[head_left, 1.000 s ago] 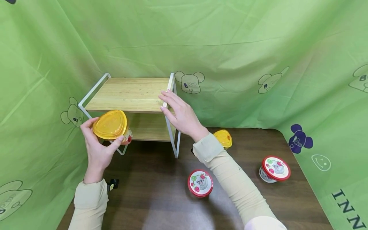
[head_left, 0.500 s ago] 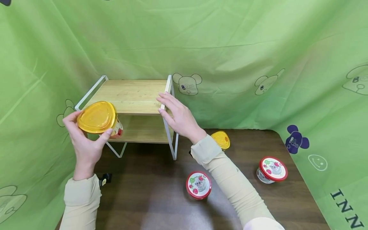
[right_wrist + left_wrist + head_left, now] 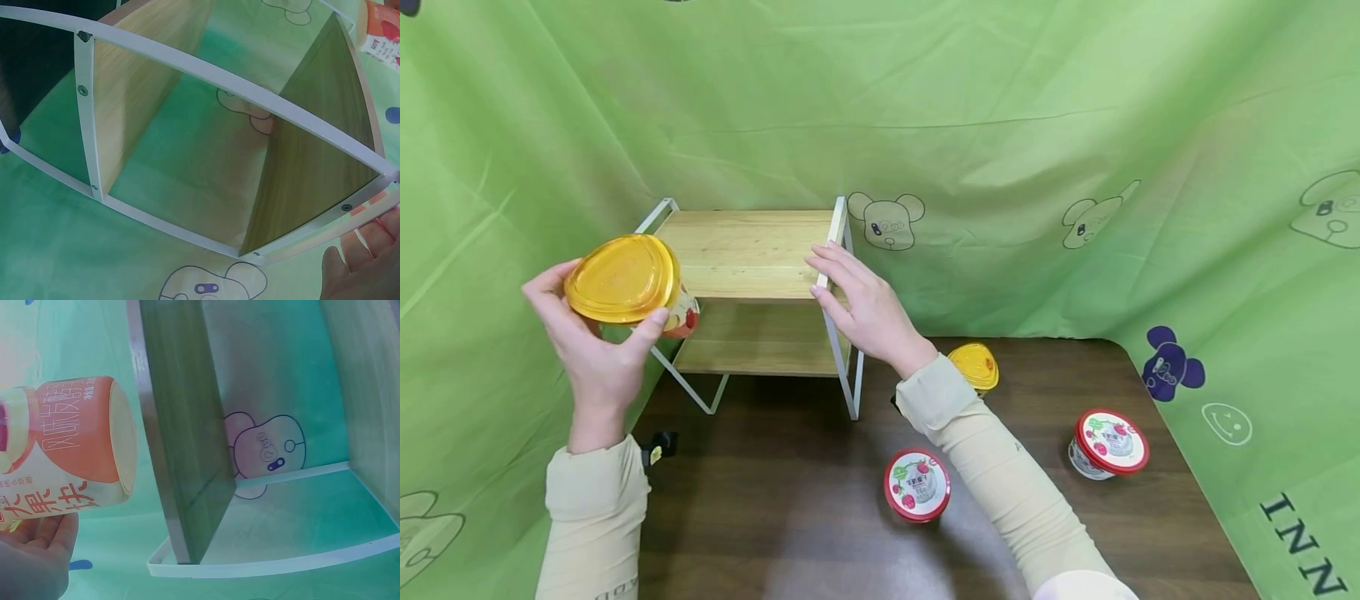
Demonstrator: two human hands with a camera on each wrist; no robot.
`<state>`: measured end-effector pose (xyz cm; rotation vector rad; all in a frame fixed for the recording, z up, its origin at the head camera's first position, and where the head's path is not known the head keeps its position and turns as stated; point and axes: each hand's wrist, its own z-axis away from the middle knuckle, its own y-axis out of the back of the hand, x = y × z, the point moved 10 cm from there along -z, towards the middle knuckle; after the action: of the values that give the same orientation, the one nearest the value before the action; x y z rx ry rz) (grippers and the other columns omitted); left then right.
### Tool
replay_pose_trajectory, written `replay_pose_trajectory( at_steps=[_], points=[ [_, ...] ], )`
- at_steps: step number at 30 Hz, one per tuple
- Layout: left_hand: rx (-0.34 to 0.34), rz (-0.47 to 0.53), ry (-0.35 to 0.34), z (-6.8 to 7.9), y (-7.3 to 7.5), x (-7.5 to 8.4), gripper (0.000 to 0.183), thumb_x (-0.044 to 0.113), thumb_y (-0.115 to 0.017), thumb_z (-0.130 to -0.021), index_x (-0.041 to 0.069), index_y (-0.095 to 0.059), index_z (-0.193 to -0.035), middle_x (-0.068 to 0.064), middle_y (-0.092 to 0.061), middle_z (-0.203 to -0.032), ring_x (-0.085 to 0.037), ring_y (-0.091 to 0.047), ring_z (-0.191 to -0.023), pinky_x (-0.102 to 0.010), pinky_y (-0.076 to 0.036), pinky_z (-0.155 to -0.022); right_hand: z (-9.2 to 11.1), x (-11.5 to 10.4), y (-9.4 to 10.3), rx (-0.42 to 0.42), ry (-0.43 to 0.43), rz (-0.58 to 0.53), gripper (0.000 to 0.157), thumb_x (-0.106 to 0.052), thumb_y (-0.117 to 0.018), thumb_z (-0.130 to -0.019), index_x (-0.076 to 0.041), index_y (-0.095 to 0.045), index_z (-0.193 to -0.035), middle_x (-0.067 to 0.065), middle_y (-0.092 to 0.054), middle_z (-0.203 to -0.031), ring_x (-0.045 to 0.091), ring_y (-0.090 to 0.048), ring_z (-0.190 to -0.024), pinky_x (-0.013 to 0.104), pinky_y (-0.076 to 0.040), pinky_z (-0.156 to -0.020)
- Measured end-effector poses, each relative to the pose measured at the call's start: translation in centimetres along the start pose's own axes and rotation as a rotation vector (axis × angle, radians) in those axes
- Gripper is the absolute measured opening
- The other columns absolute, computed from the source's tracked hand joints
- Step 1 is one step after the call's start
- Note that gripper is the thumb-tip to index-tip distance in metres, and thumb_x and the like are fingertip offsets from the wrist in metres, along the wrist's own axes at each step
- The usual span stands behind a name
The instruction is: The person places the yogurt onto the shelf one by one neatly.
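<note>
A tub with a yellow lid (image 3: 621, 279) is gripped by my left hand (image 3: 597, 354), thumb on the near side and fingers round the far side. It is raised in front of the left end of a two-tier wooden shelf (image 3: 752, 250) with a white metal frame. The left wrist view shows the tub's orange and cream label (image 3: 75, 444) beside the upper board (image 3: 181, 425). My right hand (image 3: 872, 312) has its fingers extended over the top right rail of the frame. In the right wrist view those fingers (image 3: 362, 247) lie right at the rail.
On the dark wood table (image 3: 775, 500) stands a red-lidded tub (image 3: 917, 485), with a second red-lidded tub (image 3: 1108, 443) farther right. Another yellow-lidded tub (image 3: 974, 367) is partly behind my right sleeve. Green printed cloth (image 3: 1037, 125) surrounds the table.
My left hand has carried the yellow-lidded tub left and upward, from in front of the shelf's front edge to its left corner. My right hand stays at the rail.
</note>
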<state>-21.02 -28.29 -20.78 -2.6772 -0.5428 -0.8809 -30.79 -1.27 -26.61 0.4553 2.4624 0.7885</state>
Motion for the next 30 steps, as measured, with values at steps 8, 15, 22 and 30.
replay_pose_trajectory(
  at_steps=[8, 15, 22, 30],
  points=[
    [0.032, 0.045, 0.003, -0.7, 0.4, -0.2, 0.077, 0.006, -0.08, -0.058, -0.002, -0.045, -0.126, -0.02, -0.057, -0.121, -0.037, -0.055, -0.112, -0.028, -0.047, -0.087, 0.0, -0.2, 0.1, 0.004, -0.002, -0.004, 0.041, -0.027, -0.055, -0.107, -0.006, -0.058, -0.142, 0.007, -0.049, -0.153, 0.016, -0.033, -0.147, 0.03, -0.027, -0.121],
    [0.047, 0.075, 0.001, -1.2, 0.3, 0.4, 0.077, 0.005, -0.08, -0.058, -0.002, -0.045, -0.126, -0.021, -0.056, -0.122, -0.038, -0.054, -0.113, -0.029, -0.047, -0.088, 0.0, 0.0, 0.1, 0.003, -0.008, -0.007, 0.041, -0.028, -0.054, -0.107, -0.007, -0.057, -0.143, 0.006, -0.049, -0.153, 0.015, -0.031, -0.148, 0.03, -0.028, -0.121],
    [0.058, 0.091, 0.013, -1.9, 0.2, 0.3, 0.076, 0.005, -0.08, -0.058, -0.002, -0.045, -0.125, -0.021, -0.055, -0.122, -0.039, -0.053, -0.115, -0.031, -0.048, -0.094, 0.0, 0.2, 0.2, 0.004, -0.007, -0.005, 0.041, -0.028, -0.054, -0.108, -0.007, -0.057, -0.143, 0.006, -0.048, -0.153, 0.016, -0.031, -0.148, 0.03, -0.027, -0.121],
    [0.061, 0.098, 0.015, -2.4, 0.1, 0.0, 0.074, 0.004, -0.079, -0.06, -0.002, -0.045, -0.126, -0.02, -0.054, -0.123, -0.038, -0.053, -0.114, -0.032, -0.047, -0.099, 0.0, 0.2, 0.1, 0.004, -0.006, -0.005, 0.041, -0.027, -0.054, -0.107, -0.007, -0.057, -0.143, 0.006, -0.048, -0.153, 0.017, -0.032, -0.148, 0.03, -0.027, -0.121]
  ],
)
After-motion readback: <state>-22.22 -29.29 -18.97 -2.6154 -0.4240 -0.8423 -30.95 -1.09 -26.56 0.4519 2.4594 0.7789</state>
